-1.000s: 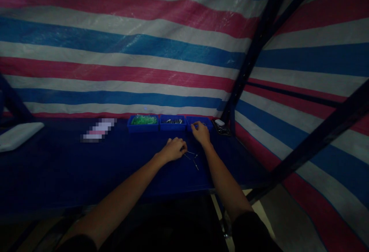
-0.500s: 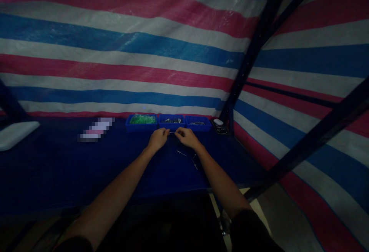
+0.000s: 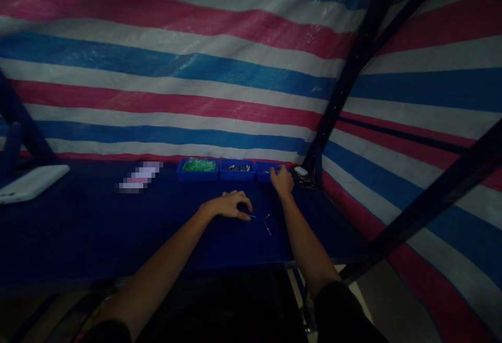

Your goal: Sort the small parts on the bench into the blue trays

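Note:
My left hand (image 3: 231, 205) rests low over the blue table, palm down, its thumb and forefinger apart in a curve. At the thumb tip lies a thin metal rod (image 3: 253, 216), partly hidden by the thumb. Farther out, my right hand (image 3: 282, 180) reaches over the right blue bin (image 3: 263, 178), thumb and forefinger parted above small metal pieces (image 3: 266, 172). Whether those fingertips touch a piece is too dim to tell. Another slim metal rod (image 3: 267, 228) and a small metal piece (image 3: 269, 215) lie on the table between my forearms.
Beside the right bin stand a middle blue bin (image 3: 237, 176) of metal parts and a left blue bin (image 3: 198, 177) holding green plastic-wrapped items. A dark tray (image 3: 305, 180) with a white object sits by the frame post (image 3: 333, 107). A white flat object (image 3: 35, 183) lies far left.
My hands, earlier together at a small thin piece, have separated. The left has come down and nearer to the rod; the right has moved right to the bin. The view has shifted slightly.

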The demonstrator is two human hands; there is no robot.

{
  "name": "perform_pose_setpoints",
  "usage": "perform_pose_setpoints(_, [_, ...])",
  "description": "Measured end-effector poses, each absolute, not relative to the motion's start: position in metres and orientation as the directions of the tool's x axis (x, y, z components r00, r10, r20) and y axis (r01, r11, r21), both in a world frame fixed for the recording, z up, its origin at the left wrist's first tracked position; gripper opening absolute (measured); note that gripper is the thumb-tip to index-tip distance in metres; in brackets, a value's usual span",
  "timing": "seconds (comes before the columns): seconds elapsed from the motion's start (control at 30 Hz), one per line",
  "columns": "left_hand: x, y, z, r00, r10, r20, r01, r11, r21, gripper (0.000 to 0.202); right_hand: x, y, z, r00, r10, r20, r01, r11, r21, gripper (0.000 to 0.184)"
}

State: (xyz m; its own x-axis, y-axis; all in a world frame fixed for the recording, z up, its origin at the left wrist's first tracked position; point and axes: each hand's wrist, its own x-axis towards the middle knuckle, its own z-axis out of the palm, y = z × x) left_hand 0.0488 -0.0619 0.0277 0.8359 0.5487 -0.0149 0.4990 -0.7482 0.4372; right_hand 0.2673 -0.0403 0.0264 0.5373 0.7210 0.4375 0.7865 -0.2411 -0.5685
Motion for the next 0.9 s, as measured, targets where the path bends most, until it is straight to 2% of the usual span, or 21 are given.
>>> perform_pose_setpoints(0.1, [0.054,-0.066,0.027,0.837,0.546,-0.015,0.506,-0.765,0.397,0.017,0.263,-0.041,0.022,0.502,0.777,0.38,0.804,-0.258,-0.535,0.04])
perform_pose_setpoints(0.27, [0.056,-0.057,0.019,0.736,0.668,0.108,0.587,-0.71,0.39,0.01,0.233,-0.053,0.025,0.247,0.837,0.488,0.852,0.052,-0.52,0.036])
perform_pose_setpoints(0.4, [0.05,-0.041,0.014,0.589,0.759,0.276,0.547,-0.626,0.556,0.012,0.21,-0.058,0.026,-0.038,0.881,0.471,0.802,0.308,-0.512,0.027])
perform_pose_setpoints(0.5, [0.045,-0.031,0.013,0.44,0.816,0.375,0.448,-0.561,0.696,0.015,0.203,-0.058,0.021,-0.154,0.885,0.44,0.77,0.386,-0.508,0.022])
perform_pose_setpoints(0.6, [0.044,-0.026,0.013,0.34,0.863,0.374,0.344,-0.484,0.805,0.015,0.203,-0.057,0.016,-0.209,0.883,0.419,0.757,0.418,-0.503,0.018])
perform_pose_setpoints(0.7, [0.045,-0.025,0.012,0.338,0.871,0.357,0.242,-0.447,0.861,0.013,0.202,-0.057,0.015,-0.214,0.879,0.425,0.754,0.426,-0.5,0.018])
perform_pose_setpoints(0.8, [0.046,-0.026,0.009,0.381,0.842,0.382,0.187,-0.475,0.86,0.014,0.202,-0.059,0.019,-0.19,0.866,0.462,0.764,0.426,-0.485,0.019])
perform_pose_setpoints(0.9, [0.049,-0.03,0.006,0.434,0.813,0.388,0.254,-0.523,0.813,0.026,0.21,-0.059,0.027,-0.113,0.845,0.523,0.806,0.385,-0.449,0.023])
